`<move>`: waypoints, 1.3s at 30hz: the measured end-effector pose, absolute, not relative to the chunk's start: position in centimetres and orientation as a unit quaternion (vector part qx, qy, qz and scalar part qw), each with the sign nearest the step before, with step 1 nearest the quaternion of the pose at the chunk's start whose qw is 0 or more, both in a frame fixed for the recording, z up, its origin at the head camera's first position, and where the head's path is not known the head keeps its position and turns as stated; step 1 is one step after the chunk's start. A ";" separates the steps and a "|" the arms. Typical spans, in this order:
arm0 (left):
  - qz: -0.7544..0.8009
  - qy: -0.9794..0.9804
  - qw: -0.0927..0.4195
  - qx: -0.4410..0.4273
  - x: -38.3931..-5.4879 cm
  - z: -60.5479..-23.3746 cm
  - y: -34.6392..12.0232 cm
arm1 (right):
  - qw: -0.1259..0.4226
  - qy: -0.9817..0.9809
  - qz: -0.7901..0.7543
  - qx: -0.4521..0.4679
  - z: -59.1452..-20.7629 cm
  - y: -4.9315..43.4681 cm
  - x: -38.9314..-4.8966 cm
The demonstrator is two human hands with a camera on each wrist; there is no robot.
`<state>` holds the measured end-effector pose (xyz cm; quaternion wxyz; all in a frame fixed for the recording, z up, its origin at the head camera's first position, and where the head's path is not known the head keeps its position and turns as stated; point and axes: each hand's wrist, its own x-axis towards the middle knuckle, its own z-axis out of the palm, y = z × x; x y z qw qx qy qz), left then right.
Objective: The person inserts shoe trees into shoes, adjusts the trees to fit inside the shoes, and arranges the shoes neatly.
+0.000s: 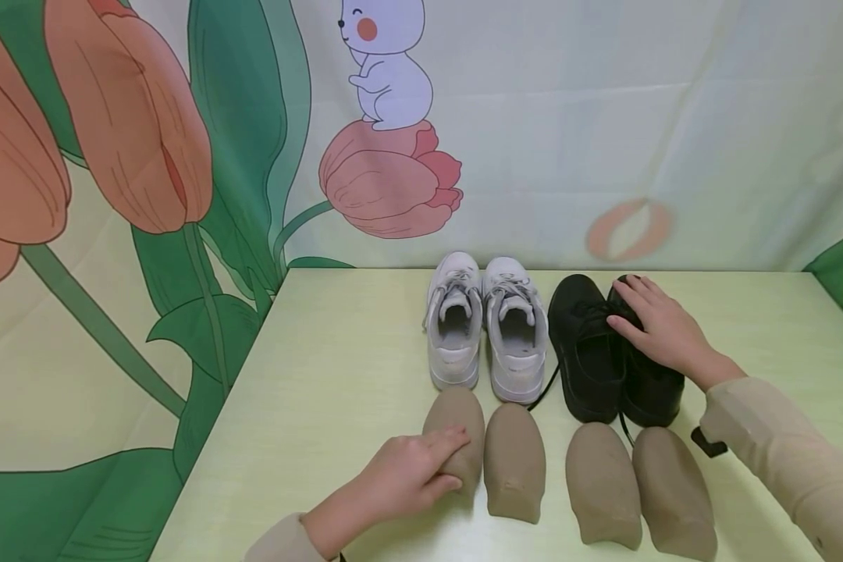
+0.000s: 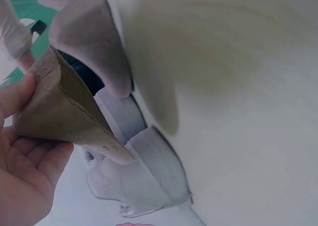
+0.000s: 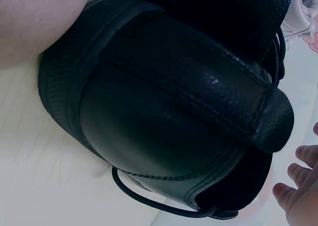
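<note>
Between thumb and fingers, my left hand [image 1: 407, 476] grips a brown molded-pulp shoe insert [image 1: 460, 417], just behind the heel of the left white sneaker [image 1: 457, 363]. The left wrist view shows this insert's hollow open end, with the thumb on one side and fingers beneath. A second insert [image 1: 515, 457] lies to its right, behind the other white sneaker [image 1: 518, 375]. Over the toe and laces of the right black shoe [image 1: 653, 394] rests my right hand [image 1: 663, 328], fingers extended. In the right wrist view, the shoe's heel hides part of the work.
Left of that shoe stands its black mate [image 1: 579, 300]. Two more brown inserts, one [image 1: 604, 484] beside the other [image 1: 674, 492], lie behind the black shoes. A black lace [image 1: 546, 388] trails onto the pale table [image 1: 323, 351]. A printed curtain [image 1: 534, 140] hangs along the back edge.
</note>
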<state>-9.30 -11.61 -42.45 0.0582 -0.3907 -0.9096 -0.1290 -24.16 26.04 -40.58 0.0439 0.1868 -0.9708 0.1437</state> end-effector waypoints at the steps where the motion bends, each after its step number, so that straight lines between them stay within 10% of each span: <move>1: -0.130 -0.908 0.063 -0.392 -9.3 -42.3 -11.6 | 0.043 -0.971 0.144 0.187 -40.6 26.0 -24.2; 39: -0.164 -0.904 0.076 -0.387 -11.6 -36.1 -11.7 | 0.047 -0.968 0.144 0.201 -40.7 24.7 -24.7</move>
